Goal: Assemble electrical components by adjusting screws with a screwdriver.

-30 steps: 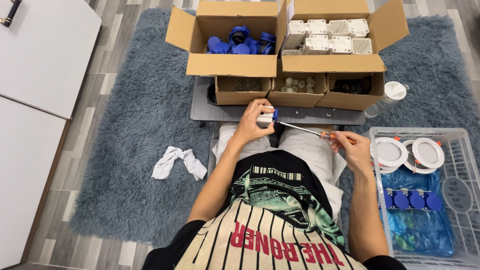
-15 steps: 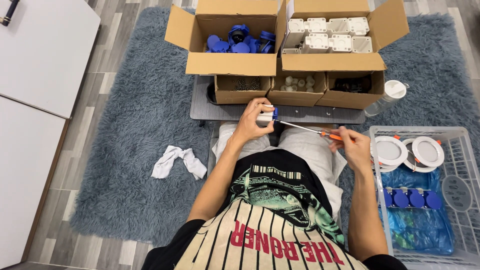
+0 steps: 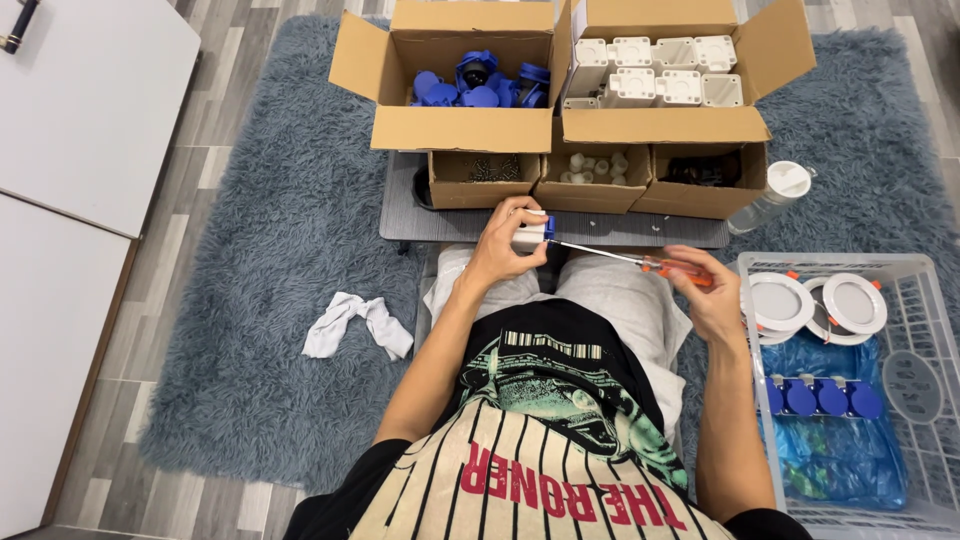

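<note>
Screwdriver (image 3: 630,260) with an orange handle lies level above the lap, its tip pressed into a small white and blue part (image 3: 532,235) at picture centre. Left hand (image 3: 505,245) has its fingers curled tight around that part, just in front of a low grey board (image 3: 420,215). Right hand (image 3: 705,290), at three o'clock from the part, pinches the handle between thumb and fingertips. Toward twelve o'clock stand two open cardboard boxes, one of blue pieces (image 3: 475,85) and one of white housings (image 3: 655,70), with three smaller boxes (image 3: 590,180) before them. A white cloth (image 3: 355,325) lies at eight o'clock on the shaggy grey rug (image 3: 240,260). A white wire basket (image 3: 925,330) at four o'clock holds round white lamps (image 3: 815,300) and blue caps (image 3: 820,398).
</note>
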